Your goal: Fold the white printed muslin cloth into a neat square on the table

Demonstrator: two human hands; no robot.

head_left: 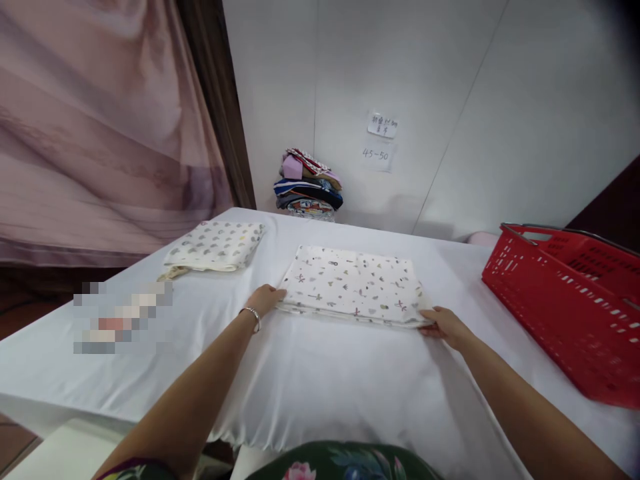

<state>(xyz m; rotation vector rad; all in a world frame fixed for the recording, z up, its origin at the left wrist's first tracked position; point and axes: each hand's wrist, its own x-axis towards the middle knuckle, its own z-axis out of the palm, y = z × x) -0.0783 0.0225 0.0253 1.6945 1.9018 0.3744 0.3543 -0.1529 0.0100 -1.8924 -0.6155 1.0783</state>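
Pinching the near corners of the patterned cloth (355, 283), your left hand (266, 300) and right hand (445, 325) hold it flat on the bench (340, 380). It looks already folded into layers; whether any folding is left, you cannot tell. Pixelation hides a patch near the grey-spotted cloth (217, 245), and the red basket (560, 333) is cut off at right.

Pink curtain (110, 133), red basket (550, 313)
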